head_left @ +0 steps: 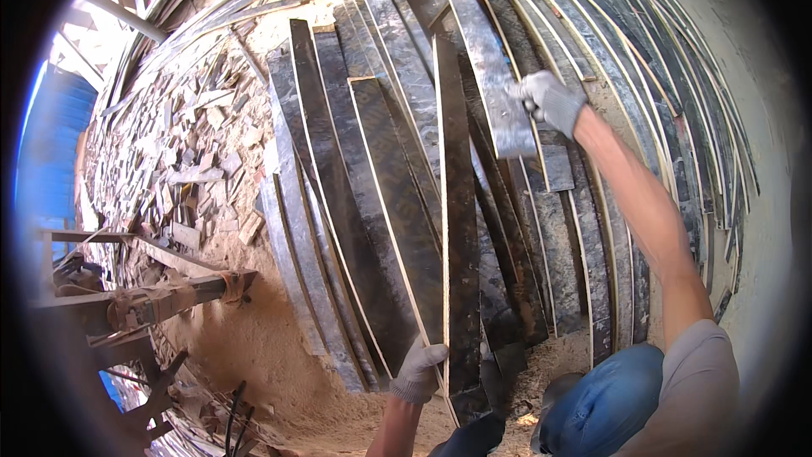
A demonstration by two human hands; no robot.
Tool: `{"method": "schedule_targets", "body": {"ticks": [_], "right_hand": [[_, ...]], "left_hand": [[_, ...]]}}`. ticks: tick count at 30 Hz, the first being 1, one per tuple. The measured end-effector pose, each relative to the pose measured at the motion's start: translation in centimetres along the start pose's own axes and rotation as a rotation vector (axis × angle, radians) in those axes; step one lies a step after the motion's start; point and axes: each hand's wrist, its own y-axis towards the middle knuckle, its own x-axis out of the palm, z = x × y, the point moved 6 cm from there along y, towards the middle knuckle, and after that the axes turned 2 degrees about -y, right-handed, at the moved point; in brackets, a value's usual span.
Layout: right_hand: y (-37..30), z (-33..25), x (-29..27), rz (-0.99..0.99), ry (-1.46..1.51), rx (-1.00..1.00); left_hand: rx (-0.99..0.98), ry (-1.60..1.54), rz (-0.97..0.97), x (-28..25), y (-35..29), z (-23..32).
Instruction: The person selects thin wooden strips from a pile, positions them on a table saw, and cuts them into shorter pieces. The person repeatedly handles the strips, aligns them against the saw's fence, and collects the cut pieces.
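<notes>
My left hand (419,371), in a pale work glove, is closed at the near end of a long, dark-faced plywood strip (461,262) with a pale cut edge. That strip stands raised over others, and a second dark strip (385,161) runs close along its left. Farther off to the right, my gloved right hand (554,103) grips the side edge of a scuffed grey strip (484,51), close to its near end. The right fingers are slightly blurred and partly hidden.
Several long strips (584,254) lie overlapping beneath and to the right. Scrap wood pieces (199,148) litter the ground on the left. Sawdust (254,338) covers the near floor beside a wooden frame (178,300). A pale wall (753,59) borders the right side.
</notes>
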Motion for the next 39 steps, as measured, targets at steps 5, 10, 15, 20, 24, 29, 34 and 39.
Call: {"method": "schedule_targets", "body": {"ticks": [5, 10, 15, 20, 24, 29, 34, 39], "right_hand": [[-20.7, 12.2, 2.2, -0.298, 0.328, 0.143], [-31.0, 19.5, 10.0, -0.307, 0.065, 0.159], [-36.0, 16.2, 10.5, -0.161, 0.109, 0.164], [-42.3, 15.4, 7.3, -0.233, 0.233, 0.087], [-45.6, 18.5, 7.9, -0.296, -0.03, 0.21], [-46.4, 19.5, 9.8, -0.286, -0.388, 0.159], [-46.2, 21.7, 4.7, -0.087, -0.35, -0.066], [-47.5, 30.2, -10.9, 0.668, -0.992, 0.589]], "left_hand": [[0.032, 0.116, 0.035, 3.6, 2.9, -0.9], [0.172, 0.626, 0.19, 5.6, 5.5, -2.3], [0.295, 0.726, 0.202, 7.3, 5.5, -3.6], [0.467, 1.021, 0.198, 9.1, 2.4, -7.3], [0.185, 0.706, 0.03, 8.2, 2.0, -11.5], [-0.076, 0.564, 0.018, 6.9, 4.7, -13.9], [-0.023, 0.554, 0.046, 7.1, 5.1, -13.3], [-0.08, 0.32, 0.045, 6.1, 5.6, -14.1]]}}
